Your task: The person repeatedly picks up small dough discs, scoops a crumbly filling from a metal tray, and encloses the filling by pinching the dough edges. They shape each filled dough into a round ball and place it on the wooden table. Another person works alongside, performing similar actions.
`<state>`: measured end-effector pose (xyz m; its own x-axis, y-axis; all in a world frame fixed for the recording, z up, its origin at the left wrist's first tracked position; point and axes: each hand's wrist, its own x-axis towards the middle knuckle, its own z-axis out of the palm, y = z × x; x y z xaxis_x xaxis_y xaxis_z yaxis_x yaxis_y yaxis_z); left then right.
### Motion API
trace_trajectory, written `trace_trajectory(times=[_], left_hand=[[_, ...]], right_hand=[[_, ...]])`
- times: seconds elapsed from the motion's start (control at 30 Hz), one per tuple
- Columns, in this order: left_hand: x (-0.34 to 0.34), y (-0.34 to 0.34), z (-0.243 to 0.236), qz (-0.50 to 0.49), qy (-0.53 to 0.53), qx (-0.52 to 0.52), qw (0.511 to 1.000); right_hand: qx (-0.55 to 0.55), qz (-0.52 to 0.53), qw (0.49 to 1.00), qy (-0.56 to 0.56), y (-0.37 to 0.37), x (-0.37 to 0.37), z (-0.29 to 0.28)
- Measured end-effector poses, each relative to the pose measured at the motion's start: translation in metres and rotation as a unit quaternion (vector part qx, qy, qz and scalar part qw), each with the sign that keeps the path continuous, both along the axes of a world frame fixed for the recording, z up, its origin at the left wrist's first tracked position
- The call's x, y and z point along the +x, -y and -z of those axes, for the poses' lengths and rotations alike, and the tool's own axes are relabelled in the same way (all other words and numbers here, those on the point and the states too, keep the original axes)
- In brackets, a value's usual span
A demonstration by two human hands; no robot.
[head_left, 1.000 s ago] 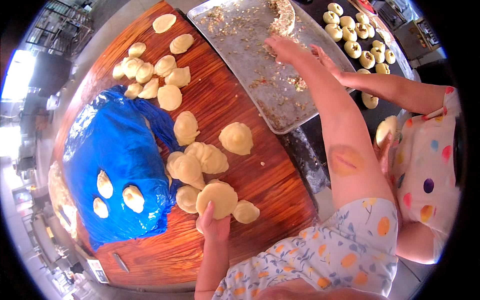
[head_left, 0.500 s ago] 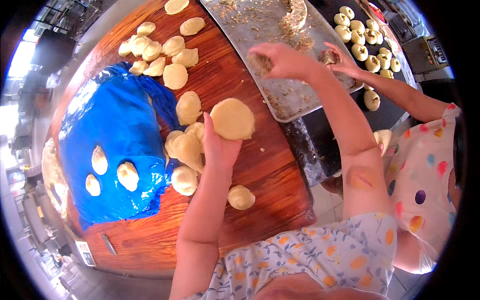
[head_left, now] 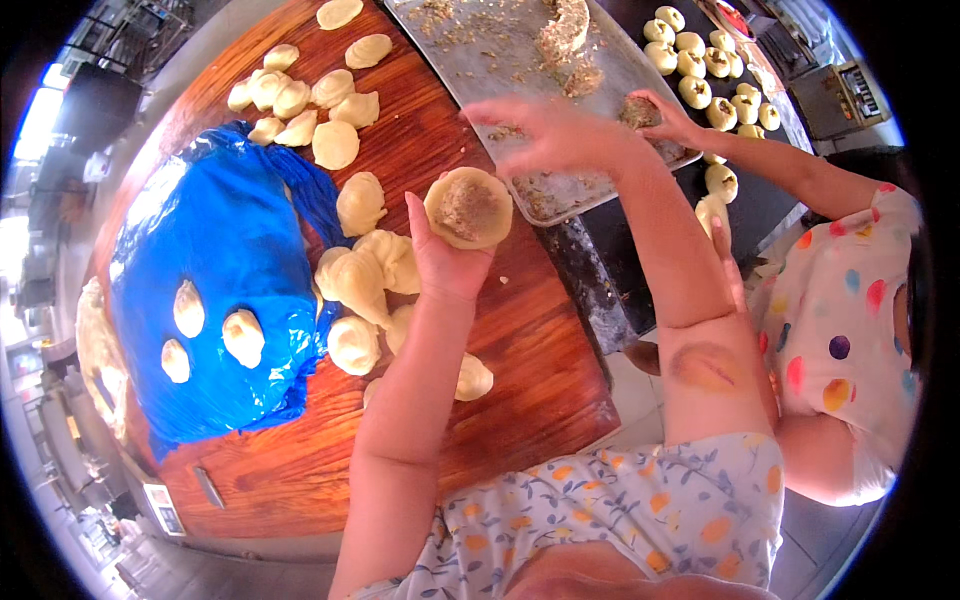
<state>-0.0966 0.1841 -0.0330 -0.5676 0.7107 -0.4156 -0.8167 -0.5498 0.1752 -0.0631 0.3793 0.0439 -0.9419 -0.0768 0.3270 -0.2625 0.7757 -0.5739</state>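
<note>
My left hand point(head_left: 450, 262) supports a round dough wrapper point(head_left: 436, 208), its thumb raised beside the rim. A mound of brownish crumbly filling point(head_left: 470, 206) lies in the middle of that wrapper. Up and to the right, my right hand point(head_left: 565, 140) is over the near edge of a metal tray point(head_left: 520, 70), fingers stretched apart and somewhat blurred, with nothing seen in them. Just left of my left forearm several pale dough pieces point(head_left: 352, 282) lie on the wooden table point(head_left: 530, 370).
A blue plastic sheet point(head_left: 210, 250) covers a bulky heap at left, with three dough pieces on it. More dough rounds point(head_left: 335, 145) lie farther back. A co-worker's hand point(head_left: 672, 122) holds filling over the tray. Filled buns point(head_left: 692, 62) stand on a black surface. A knife point(head_left: 209, 487) lies near-left.
Filling that was in my right hand now sits on the wrapper in my left. My right hand has opened and moved down-left. The co-worker's other hand has lifted a dough piece.
</note>
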Motion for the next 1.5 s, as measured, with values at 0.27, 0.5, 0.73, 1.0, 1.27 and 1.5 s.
trace_trajectory(times=[0.27, 0.5, 0.73, 1.0, 1.27, 1.5], left_hand=[[0.02, 0.027, -0.018, 0.019, 0.013, -0.007, 1.0], [0.049, 0.071, -0.038, 0.013, 0.042, -0.025, 0.999], [0.101, 0.147, -0.041, -0.004, -0.001, -0.057, 0.998], [0.14, 0.249, -0.044, -0.004, -0.153, -0.092, 0.984], [0.168, 0.314, -0.095, -0.077, -0.251, -0.183, 0.947], [0.152, 0.351, -0.078, -0.068, -0.177, -0.133, 0.973]], right_hand=[[0.192, 0.335, 0.897, 0.215, -0.046, 0.034, 0.102], [-0.529, 0.208, 0.819, 0.083, 0.081, 0.07, 0.082], [-0.858, 0.134, 0.488, 0.085, 0.25, 0.115, 0.063], [-0.822, 0.143, 0.549, 0.038, 0.354, 0.153, 0.018], [-0.771, 0.211, 0.601, -0.024, 0.441, 0.171, -0.012], [-0.654, 0.213, 0.726, 0.024, 0.465, 0.166, -0.018]])
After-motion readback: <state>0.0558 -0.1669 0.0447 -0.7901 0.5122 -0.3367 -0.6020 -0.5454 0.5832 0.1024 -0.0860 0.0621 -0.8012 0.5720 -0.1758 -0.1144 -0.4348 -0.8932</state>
